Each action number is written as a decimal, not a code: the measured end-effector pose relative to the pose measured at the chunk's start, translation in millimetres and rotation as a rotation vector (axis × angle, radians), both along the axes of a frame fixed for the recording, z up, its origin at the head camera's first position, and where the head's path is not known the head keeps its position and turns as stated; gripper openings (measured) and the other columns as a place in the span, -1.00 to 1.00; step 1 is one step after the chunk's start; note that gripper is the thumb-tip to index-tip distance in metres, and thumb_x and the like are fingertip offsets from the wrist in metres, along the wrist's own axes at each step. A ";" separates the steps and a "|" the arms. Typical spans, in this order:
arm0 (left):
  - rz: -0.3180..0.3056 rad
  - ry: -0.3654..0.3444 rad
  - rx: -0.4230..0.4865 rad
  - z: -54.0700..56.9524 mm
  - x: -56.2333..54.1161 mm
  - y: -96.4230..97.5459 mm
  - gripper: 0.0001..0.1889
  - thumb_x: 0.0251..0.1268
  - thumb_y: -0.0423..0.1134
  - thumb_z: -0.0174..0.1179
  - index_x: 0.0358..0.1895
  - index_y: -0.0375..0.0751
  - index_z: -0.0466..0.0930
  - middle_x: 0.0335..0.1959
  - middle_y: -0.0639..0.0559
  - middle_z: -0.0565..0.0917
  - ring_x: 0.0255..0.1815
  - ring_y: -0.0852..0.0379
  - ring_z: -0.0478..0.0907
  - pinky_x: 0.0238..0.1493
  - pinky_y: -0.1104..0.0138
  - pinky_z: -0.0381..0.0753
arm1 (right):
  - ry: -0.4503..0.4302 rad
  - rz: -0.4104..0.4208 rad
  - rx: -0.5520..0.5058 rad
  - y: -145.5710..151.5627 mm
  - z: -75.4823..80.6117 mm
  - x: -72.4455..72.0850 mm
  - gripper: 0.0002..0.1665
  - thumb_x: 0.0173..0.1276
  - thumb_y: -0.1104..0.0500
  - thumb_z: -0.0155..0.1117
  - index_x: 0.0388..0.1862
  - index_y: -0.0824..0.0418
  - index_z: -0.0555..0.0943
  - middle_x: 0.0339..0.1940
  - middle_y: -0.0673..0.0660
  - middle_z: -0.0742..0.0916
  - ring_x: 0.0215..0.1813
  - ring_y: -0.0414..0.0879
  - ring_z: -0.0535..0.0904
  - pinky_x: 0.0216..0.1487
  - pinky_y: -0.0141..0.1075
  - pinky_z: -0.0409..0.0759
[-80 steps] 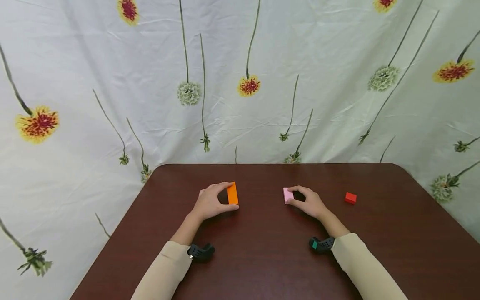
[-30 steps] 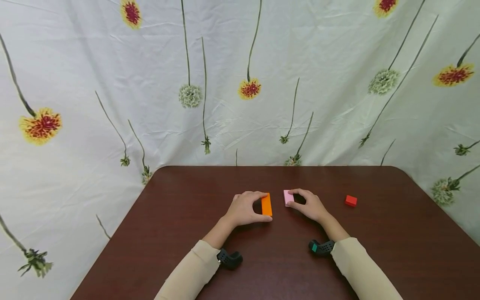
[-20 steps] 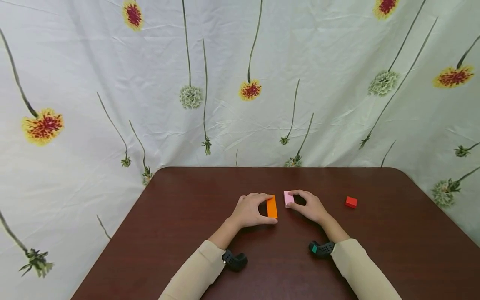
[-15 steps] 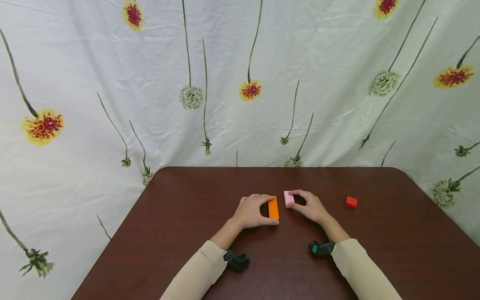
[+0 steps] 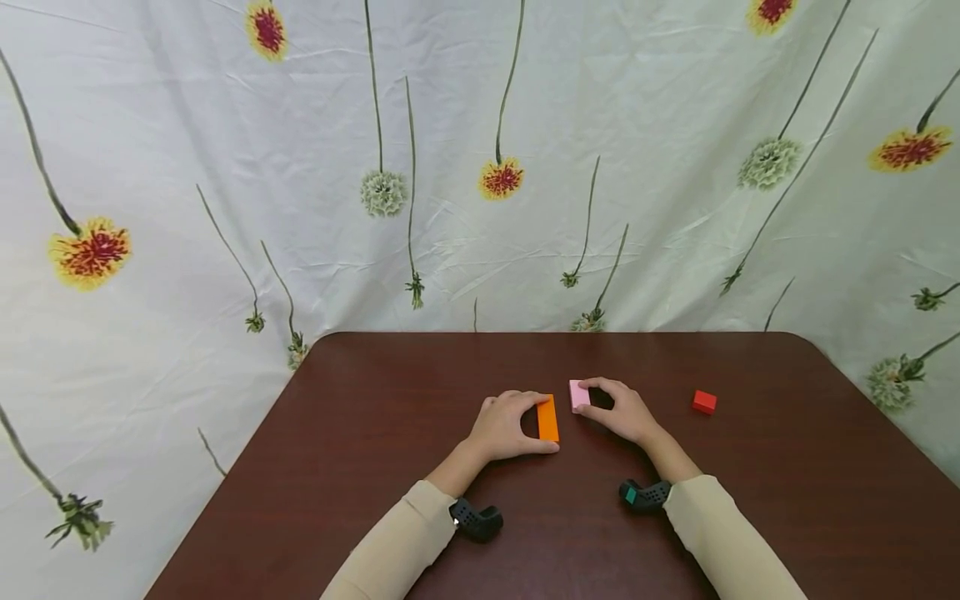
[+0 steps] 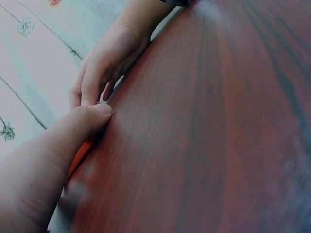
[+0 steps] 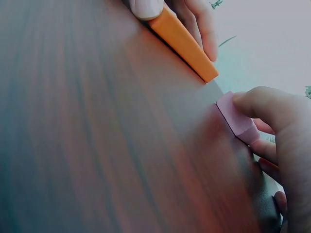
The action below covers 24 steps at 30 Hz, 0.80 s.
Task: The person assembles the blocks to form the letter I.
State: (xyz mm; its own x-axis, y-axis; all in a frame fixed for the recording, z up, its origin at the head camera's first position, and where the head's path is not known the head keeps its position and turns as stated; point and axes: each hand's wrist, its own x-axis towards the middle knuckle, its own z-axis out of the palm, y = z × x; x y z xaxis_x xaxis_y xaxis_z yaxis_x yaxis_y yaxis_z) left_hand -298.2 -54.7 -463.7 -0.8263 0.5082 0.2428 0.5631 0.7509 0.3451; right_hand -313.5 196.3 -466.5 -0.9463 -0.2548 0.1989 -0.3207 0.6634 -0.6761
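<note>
An orange rectangular block [image 5: 548,418] lies on the dark wood table, and my left hand [image 5: 504,427] grips it by its two ends, thumb at the near end. To its right, my right hand [image 5: 620,410] pinches a smaller pink block [image 5: 579,396] between thumb and fingers. A short gap separates the two blocks. In the right wrist view the orange block [image 7: 184,43] shows its long side and the pink block [image 7: 237,116] sits just below it, both against the tabletop. The left wrist view shows only a sliver of the orange block [image 6: 78,158] behind the thumb.
A small red block [image 5: 704,402] lies apart on the table [image 5: 570,533], right of the right hand. Behind the table's far edge hangs a white cloth [image 5: 435,108] printed with flowers. A dark band [image 5: 477,522] is worn on each wrist.
My left hand has moved right with the orange block, from well left of the pink block to close beside it, then nearly stopped. My right hand and the pink block have hardly moved.
</note>
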 end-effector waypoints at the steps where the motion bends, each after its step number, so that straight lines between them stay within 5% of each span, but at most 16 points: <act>1: -0.004 0.003 0.003 -0.7 -0.6 0.1 -0.16 0.01 0.39 0.28 0.37 0.09 0.43 0.28 0.16 0.52 0.26 0.04 0.39 0.10 0.03 0.30 | 0.001 0.000 0.000 0.6 0.0 -0.1 -0.37 0.26 -0.15 0.37 0.23 0.11 0.56 0.30 0.30 0.52 0.31 0.28 0.36 0.27 0.27 0.24; 14: -0.036 -0.052 0.010 -5.0 -4.7 -4.2 -0.36 0.35 0.28 0.03 0.43 0.13 0.35 0.36 0.09 0.43 0.36 -0.03 0.28 0.17 -0.01 0.25 | 0.006 -0.035 -0.038 1.2 -0.3 0.4 -0.41 0.16 -0.06 0.48 0.13 0.15 0.63 0.23 0.26 0.57 0.24 0.23 0.40 0.25 0.22 0.29; 24: -0.046 -0.051 0.021 -5.1 -3.2 -5.4 -0.35 0.34 0.27 0.05 0.42 0.10 0.36 0.35 0.06 0.44 0.34 -0.05 0.31 0.16 -0.02 0.26 | 0.029 -0.060 -0.088 2.4 0.6 2.7 -0.51 0.03 0.02 0.59 -0.08 0.19 0.66 -0.05 0.17 0.64 -0.03 0.07 0.44 0.02 0.01 0.45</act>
